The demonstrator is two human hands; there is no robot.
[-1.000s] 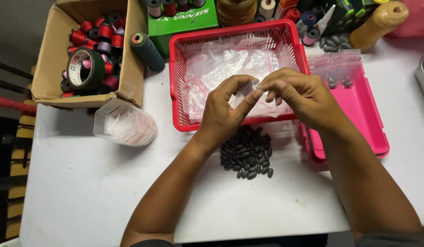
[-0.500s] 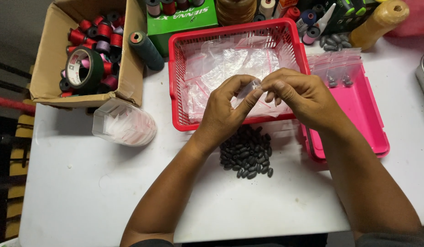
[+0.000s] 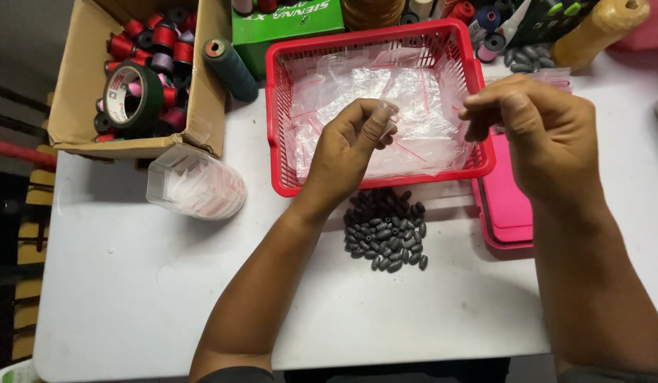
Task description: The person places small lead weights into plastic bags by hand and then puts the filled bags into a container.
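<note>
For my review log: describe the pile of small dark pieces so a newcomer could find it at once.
Start at the red basket in the middle of the white table. Just in front of its near rim, between the person's forearms, lies the pile of dark grey oval beads. It is the only loose heap on the bare tabletop; everything else sits in containers.

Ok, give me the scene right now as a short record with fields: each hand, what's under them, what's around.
left hand: raised over the red basket, fingers curled; it seems to pinch something small and clear
right hand: over the basket's right rim, fingertips pinched together
basket contents: clear plastic bags
in front of basket: pile of dark oval beads on the white table
right of basket: pink tray
left side: cardboard box of thread spools and a tape roll
</note>
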